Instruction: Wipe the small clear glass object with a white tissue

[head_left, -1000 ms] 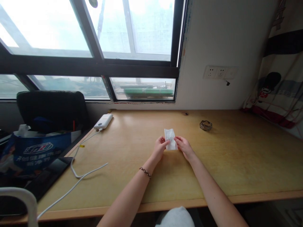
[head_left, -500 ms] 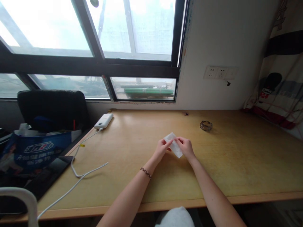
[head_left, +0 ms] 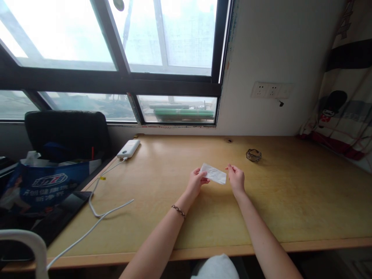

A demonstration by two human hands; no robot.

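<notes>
My left hand point(head_left: 196, 181) is closed on one end of a folded white tissue point(head_left: 214, 174), with the thumb on top. The tissue is held flat above the wooden desk, its free end pointing right. Just right of that free end is my right hand point(head_left: 236, 179), apart from the tissue. Its fingers are curled in and I see nothing in them. A braided bracelet point(head_left: 178, 211) is around my left wrist.
A metal-looking ring-shaped item point(head_left: 254, 155) lies on the desk point(head_left: 290, 193) at the back right. At the left edge sits a white power bank point(head_left: 128, 149) with a white cable point(head_left: 100, 217). A blue bag point(head_left: 52, 182) stands by a black chair point(head_left: 66, 131).
My right hand has let go of the tissue and moved slightly right. The tissue has turned in my left hand from slanting steeply down to nearly level.
</notes>
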